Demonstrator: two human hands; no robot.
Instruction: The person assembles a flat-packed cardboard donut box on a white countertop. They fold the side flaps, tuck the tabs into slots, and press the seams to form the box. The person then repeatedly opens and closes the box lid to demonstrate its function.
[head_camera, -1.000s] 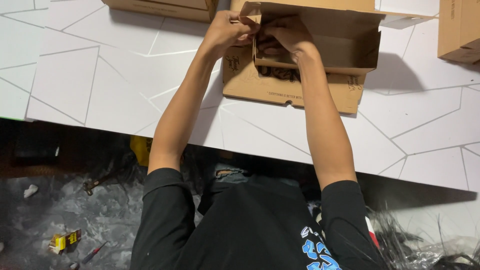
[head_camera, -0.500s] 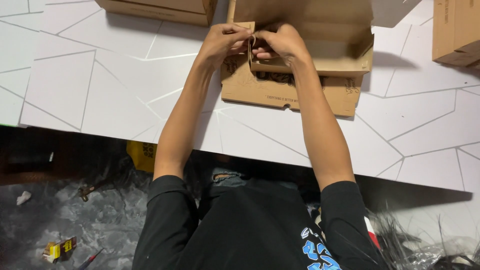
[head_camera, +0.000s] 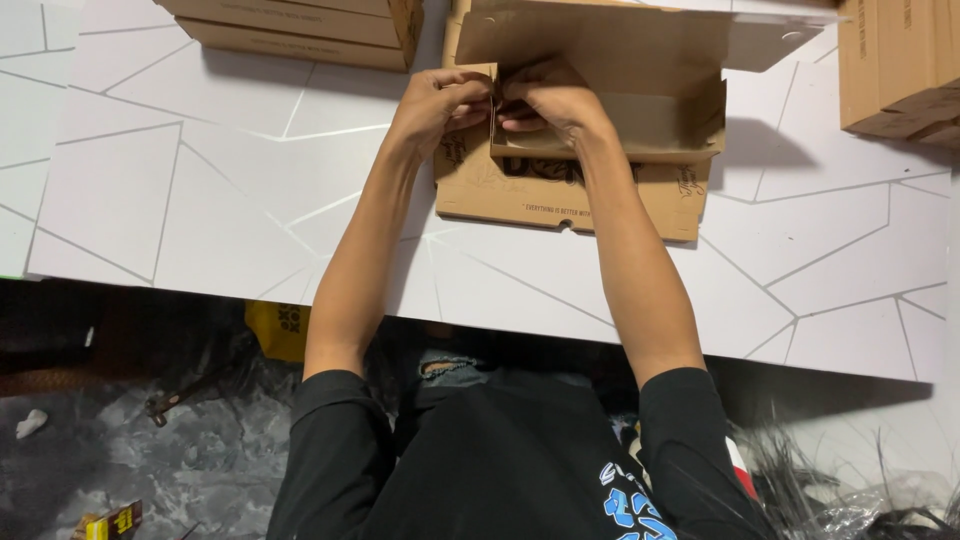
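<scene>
A flat brown cardboard box (head_camera: 560, 195), partly folded, lies on the white table (head_camera: 200, 200) in front of me. My left hand (head_camera: 440, 105) pinches the box's left side flap near its corner. My right hand (head_camera: 550, 100) presses fingers onto the same corner from the inside, beside the left hand. The box's raised back panel (head_camera: 610, 45) stands behind both hands, and a side wall (head_camera: 715, 120) is folded up on the right.
A stack of flat brown boxes (head_camera: 300, 25) lies at the back left, another brown box (head_camera: 900, 65) at the far right. The white table has thin line patterns. Below its near edge is a dark floor with a yellow packet (head_camera: 280, 325) and scraps.
The view has shifted so the box sits lower in frame. Both hands have stayed on the box's left corner, working the flap closer together.
</scene>
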